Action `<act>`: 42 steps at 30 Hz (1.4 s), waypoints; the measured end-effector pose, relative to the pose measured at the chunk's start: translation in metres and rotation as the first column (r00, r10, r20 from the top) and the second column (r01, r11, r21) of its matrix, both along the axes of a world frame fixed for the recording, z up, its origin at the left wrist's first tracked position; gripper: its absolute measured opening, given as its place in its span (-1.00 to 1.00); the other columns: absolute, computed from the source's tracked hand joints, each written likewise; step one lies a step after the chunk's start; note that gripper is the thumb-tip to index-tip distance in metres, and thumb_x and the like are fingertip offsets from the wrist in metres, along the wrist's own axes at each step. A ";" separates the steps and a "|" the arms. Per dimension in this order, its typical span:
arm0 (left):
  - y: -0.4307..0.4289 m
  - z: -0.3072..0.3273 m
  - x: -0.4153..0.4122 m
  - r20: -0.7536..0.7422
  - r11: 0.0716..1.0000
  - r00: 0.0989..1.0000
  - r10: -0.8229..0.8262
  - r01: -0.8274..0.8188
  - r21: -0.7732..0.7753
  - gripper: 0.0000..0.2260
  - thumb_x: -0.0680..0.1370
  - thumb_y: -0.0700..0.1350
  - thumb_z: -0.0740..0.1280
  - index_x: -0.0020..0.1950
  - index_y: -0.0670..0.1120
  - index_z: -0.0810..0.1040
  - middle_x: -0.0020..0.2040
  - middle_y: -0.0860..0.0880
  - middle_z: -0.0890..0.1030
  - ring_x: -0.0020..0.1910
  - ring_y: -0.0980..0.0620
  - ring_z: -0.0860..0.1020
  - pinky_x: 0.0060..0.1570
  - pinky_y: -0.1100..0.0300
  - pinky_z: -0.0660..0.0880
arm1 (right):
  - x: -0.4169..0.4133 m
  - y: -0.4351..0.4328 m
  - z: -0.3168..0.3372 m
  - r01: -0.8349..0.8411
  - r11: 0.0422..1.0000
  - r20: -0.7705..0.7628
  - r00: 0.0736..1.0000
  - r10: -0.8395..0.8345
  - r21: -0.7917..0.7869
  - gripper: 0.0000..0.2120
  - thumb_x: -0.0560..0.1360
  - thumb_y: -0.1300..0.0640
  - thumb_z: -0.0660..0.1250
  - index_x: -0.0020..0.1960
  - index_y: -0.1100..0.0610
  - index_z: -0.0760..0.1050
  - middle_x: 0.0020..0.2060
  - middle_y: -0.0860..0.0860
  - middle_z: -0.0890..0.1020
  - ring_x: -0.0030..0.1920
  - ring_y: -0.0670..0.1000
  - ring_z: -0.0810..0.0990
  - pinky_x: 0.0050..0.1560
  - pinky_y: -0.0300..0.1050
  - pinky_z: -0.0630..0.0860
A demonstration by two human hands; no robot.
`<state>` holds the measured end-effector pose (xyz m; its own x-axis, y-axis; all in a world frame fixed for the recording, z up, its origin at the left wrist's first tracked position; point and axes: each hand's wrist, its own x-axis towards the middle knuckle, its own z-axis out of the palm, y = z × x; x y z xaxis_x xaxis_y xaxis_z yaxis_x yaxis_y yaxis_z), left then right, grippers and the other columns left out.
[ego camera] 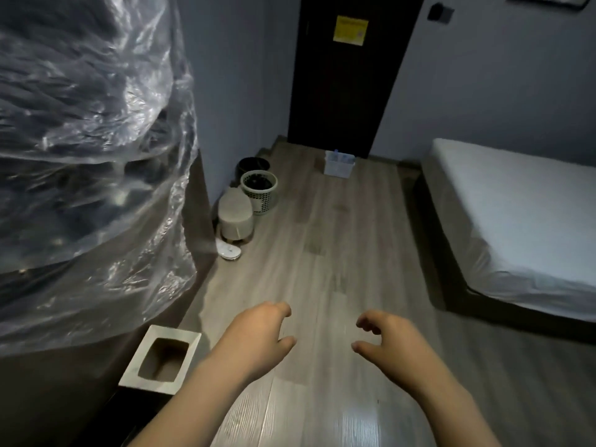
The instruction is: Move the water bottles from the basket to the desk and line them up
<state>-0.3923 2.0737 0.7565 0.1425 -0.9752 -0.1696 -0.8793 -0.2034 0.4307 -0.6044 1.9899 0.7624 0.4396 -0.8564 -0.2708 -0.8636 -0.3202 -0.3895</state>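
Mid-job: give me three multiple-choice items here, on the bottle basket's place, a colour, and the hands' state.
1. Where stands the small white basket holding the water bottles? A) on a shelf B) on the wooden floor before the dark door C) in a hand
2. The paper notice on that door is: A) yellow B) red C) green
3. The left hand and right hand are: A) gripping bottles B) empty, fingers loosely curled C) lifting the basket
Answers: 1 B, it sits on the floor at the door's foot; 2 A, the sheet shows yellow; 3 B, neither hand holds anything.
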 end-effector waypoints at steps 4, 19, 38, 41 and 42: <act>-0.060 -0.002 0.003 0.012 0.999 0.999 -0.050 0.050 0.007 -0.60 0.53 0.08 0.26 0.35 0.02 0.38 0.31 0.05 0.49 0.28 0.04 0.46 0.22 0.18 0.40 | -0.008 -0.052 -0.005 0.086 0.996 0.011 0.996 -0.086 -0.007 -0.67 0.44 -0.07 0.41 0.18 -0.06 0.50 0.08 -0.13 0.58 0.00 -0.17 0.51 -0.04 -0.34 0.41; -0.317 0.018 -0.019 0.077 0.995 0.993 -0.092 0.095 -0.036 -0.61 0.53 0.09 0.27 0.33 0.02 0.40 0.26 0.05 0.51 0.23 0.05 0.48 0.17 0.19 0.41 | -0.024 -0.301 0.012 0.107 0.993 0.064 0.993 -0.103 -0.053 -0.62 0.47 -0.02 0.38 0.26 -0.02 0.48 0.17 -0.11 0.57 0.10 -0.13 0.55 -0.02 -0.33 0.44; -0.633 0.015 0.093 0.044 0.987 0.989 -0.138 0.141 -0.073 -0.64 0.51 0.10 0.30 0.26 0.00 0.44 0.22 0.03 0.53 0.21 0.04 0.49 0.14 0.23 0.40 | 0.082 -0.595 0.025 0.169 0.981 0.065 0.984 -0.163 -0.092 -0.62 0.47 -0.05 0.40 0.26 -0.04 0.48 0.15 -0.12 0.58 0.14 -0.15 0.55 0.15 -0.28 0.49; -0.679 0.016 0.109 0.043 0.984 0.987 -0.157 0.160 -0.077 -0.64 0.52 0.08 0.30 0.26 -0.02 0.45 0.22 0.01 0.53 0.22 0.02 0.48 0.16 0.22 0.37 | 0.099 -0.637 0.024 0.168 0.983 0.075 0.984 -0.163 -0.069 -0.61 0.48 -0.04 0.38 0.28 -0.03 0.47 0.18 -0.11 0.57 0.17 -0.15 0.53 0.18 -0.27 0.49; -0.693 0.016 0.113 0.043 0.984 0.987 -0.157 0.160 -0.075 -0.65 0.52 0.07 0.30 0.26 -0.03 0.45 0.23 0.01 0.53 0.23 0.03 0.48 0.16 0.23 0.35 | 0.104 -0.650 0.023 0.173 0.984 0.067 0.983 -0.169 -0.053 -0.61 0.48 -0.04 0.38 0.29 -0.04 0.46 0.19 -0.11 0.56 0.17 -0.14 0.53 0.19 -0.26 0.48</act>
<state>-0.2795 1.3808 0.7728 -0.0104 -0.9959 -0.0899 -0.9131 -0.0272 0.4069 -0.5006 1.3394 0.7857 0.2997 -0.9338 -0.1953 -0.8825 -0.1936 -0.4287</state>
